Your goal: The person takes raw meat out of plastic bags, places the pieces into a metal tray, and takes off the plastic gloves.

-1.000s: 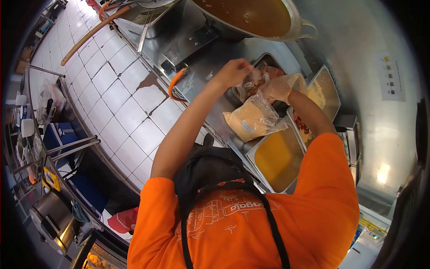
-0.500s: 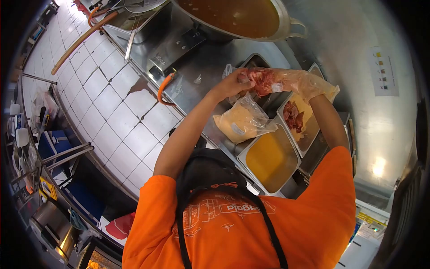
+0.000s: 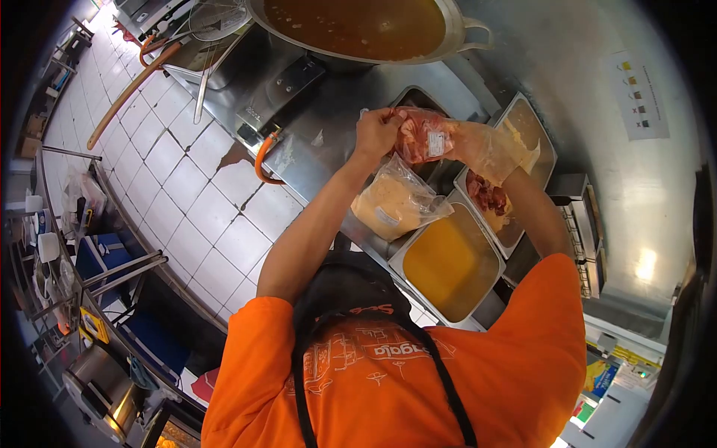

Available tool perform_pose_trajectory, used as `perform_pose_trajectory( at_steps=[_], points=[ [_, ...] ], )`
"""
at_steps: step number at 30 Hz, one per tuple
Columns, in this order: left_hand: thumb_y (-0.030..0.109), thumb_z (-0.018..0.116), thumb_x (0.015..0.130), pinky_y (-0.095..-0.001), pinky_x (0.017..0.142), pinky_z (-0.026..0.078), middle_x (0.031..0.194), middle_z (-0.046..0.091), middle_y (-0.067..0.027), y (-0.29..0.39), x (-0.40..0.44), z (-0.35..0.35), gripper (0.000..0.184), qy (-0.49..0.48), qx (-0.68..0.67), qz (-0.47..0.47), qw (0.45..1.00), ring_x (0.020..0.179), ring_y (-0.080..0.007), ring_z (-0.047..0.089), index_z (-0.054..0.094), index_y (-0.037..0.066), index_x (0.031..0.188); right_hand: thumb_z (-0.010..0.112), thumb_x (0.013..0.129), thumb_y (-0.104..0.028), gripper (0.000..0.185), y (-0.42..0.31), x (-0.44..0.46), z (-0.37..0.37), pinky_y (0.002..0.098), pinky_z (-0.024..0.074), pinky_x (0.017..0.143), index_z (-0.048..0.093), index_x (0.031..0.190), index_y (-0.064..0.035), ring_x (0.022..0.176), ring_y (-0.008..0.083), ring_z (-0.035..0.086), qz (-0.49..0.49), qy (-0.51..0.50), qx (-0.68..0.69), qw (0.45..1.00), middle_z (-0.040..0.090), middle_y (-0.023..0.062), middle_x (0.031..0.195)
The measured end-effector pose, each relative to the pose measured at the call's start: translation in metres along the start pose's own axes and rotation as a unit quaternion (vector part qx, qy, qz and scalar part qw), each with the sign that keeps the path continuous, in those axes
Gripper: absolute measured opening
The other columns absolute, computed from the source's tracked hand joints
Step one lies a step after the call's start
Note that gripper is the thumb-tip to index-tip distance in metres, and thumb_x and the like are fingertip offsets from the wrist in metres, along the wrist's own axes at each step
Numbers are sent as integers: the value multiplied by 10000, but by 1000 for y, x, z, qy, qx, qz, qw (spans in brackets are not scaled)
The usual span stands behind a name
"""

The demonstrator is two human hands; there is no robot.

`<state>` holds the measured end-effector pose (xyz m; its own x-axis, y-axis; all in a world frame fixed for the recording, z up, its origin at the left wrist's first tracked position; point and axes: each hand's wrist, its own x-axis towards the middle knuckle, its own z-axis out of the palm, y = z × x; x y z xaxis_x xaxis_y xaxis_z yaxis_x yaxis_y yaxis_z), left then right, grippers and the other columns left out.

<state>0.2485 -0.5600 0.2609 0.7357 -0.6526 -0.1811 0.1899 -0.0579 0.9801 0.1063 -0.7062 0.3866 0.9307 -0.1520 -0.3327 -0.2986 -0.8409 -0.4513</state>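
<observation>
A clear plastic bag of red meat (image 3: 423,139) with a white label is held up between my hands. My left hand (image 3: 377,133) pinches its left end. My right hand (image 3: 485,149), in a loose clear plastic glove, holds its right end, the fingers partly hidden by plastic. Just below lies a clear bag of pale yellow powder (image 3: 390,200). A steel pan of yellow liquid (image 3: 444,263) stands below and to the right of that bag. Beside it, under my right forearm, a tray with red meat pieces (image 3: 485,193) and pale crumbs is partly covered.
A large pot of brownish liquid (image 3: 358,26) stands at the top, beside a black control box (image 3: 293,78). An orange hose (image 3: 263,158) hangs at the counter edge. A wooden handle (image 3: 131,93) juts over the tiled floor (image 3: 187,231). A steel wall rises at right.
The bag of meat has been lifted out of the container and stretched between my hands, its label now facing up. The view has shifted a little, and my right hand has moved slightly left since the middle frame.
</observation>
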Motion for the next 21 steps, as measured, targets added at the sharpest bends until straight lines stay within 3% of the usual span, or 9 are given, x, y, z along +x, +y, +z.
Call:
perform_pose_trajectory(
  at_steps=[3, 6, 9, 12, 15, 18, 21],
  points=[
    [271, 678, 850, -361, 682, 500, 782, 687, -177, 20, -6, 6, 241, 10, 74, 28, 997, 708, -295, 678, 727, 44, 913, 648, 863, -162, 439, 7, -6, 8, 316, 491, 845, 537, 1287, -130, 990, 201, 605, -1, 28, -5, 1000, 605, 115, 1123],
    [249, 663, 876, -315, 709, 509, 892, 731, -111, 31, -1, 14, 259, -33, 154, 23, 987, 759, -167, 672, 725, 48, 1029, 652, 865, -163, 447, 9, -3, 15, 316, 492, 846, 532, 1294, -134, 996, 201, 604, -6, 46, -2, 999, 601, 116, 1131],
    [245, 656, 880, -311, 711, 508, 889, 727, -112, 34, -2, 26, 278, -59, 171, 31, 983, 760, -159, 660, 715, 18, 1030, 652, 865, -164, 448, 9, 1, 13, 317, 492, 847, 528, 1295, -133, 1000, 202, 603, -8, 49, 10, 999, 597, 117, 1138],
    [228, 643, 898, -299, 701, 505, 862, 719, -80, 25, -2, 21, 279, -62, 98, 42, 992, 748, -133, 637, 710, -12, 1025, 652, 866, -164, 450, 12, -2, 9, 317, 492, 847, 525, 1297, -133, 1003, 203, 602, -7, 53, 17, 998, 594, 119, 1145],
    [227, 670, 872, -320, 676, 510, 822, 719, -78, 17, -2, 13, 250, -95, -110, -71, 987, 701, -150, 649, 725, 13, 987, 653, 867, -165, 452, 18, -8, 3, 318, 492, 848, 521, 1299, -132, 1007, 204, 602, 1, 49, 30, 998, 590, 120, 1152],
    [202, 656, 895, -282, 692, 496, 837, 696, -26, -1, 2, 12, 244, -69, -47, -79, 993, 729, -102, 604, 722, 2, 1019, 653, 868, -165, 454, 23, -11, -2, 319, 493, 848, 518, 1300, -131, 1010, 205, 601, 6, 46, 39, 998, 586, 122, 1159],
    [193, 659, 891, -264, 710, 483, 837, 697, -34, -16, 3, 4, 233, -20, -32, -55, 998, 754, -102, 611, 724, 12, 1021, 653, 869, -166, 456, 28, -11, -12, 319, 493, 848, 514, 1302, -131, 1014, 206, 600, 12, 36, 53, 998, 582, 123, 1166]
  ],
)
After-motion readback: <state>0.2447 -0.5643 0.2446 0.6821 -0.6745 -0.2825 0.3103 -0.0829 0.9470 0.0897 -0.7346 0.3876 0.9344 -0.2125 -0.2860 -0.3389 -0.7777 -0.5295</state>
